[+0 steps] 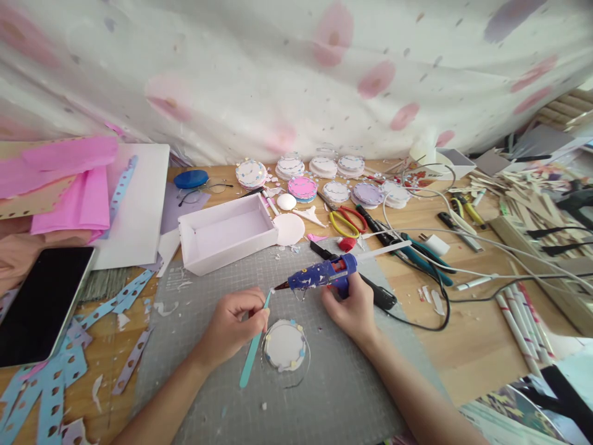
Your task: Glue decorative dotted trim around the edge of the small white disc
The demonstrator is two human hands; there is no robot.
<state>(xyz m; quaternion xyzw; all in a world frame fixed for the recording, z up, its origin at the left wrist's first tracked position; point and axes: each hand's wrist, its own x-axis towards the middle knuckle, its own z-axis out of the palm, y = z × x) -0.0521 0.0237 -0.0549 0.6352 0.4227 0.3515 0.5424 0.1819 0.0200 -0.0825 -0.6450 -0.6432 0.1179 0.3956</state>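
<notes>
My left hand (238,321) pinches a pair of teal tweezers (251,358), tips pointing up and away from me. A tiny pale piece seems to sit at those tips, close to the nozzle; whether they touch I cannot tell. My right hand (354,309) is wrapped around the handle of a blue glue gun (319,273), its nozzle pointing left and a white glue stick (384,249) jutting from the back. Between my hands, a white paper disc (285,345) edged with small pastel pieces lies on the grey cutting mat (208,389). A thin wire loops around its right side.
Behind the mat are a white open box (227,232), several decorated discs (302,187), and scissors (345,221). A phone (41,303) and punched paper strips (53,377) lie left. Cables (445,309), pliers (428,256) and markers (521,321) crowd the right.
</notes>
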